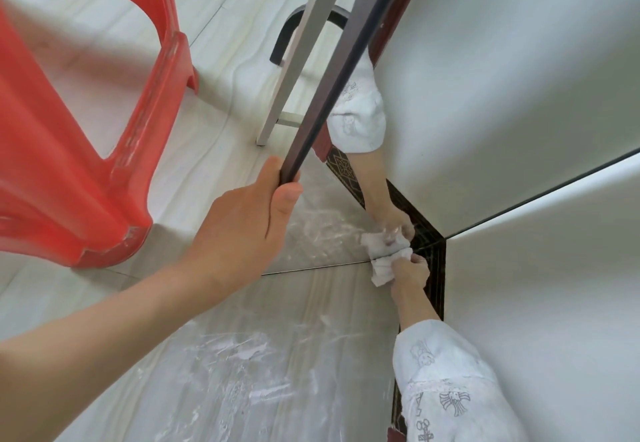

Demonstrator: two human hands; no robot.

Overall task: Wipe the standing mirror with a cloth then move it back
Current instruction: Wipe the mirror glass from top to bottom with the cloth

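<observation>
At mirror (346, 71) base, right hand (408, 273) with cloth (384, 270), left hand (242, 223) on frame.

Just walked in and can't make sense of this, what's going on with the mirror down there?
A person is cleaning a standing mirror. Their left hand grips the mirror's dark frame edge to steady it, while the right hand presses a white cloth against the glass near its bottom edge. Smears show low on the glass. A red plastic chair stands just to the left.
</observation>
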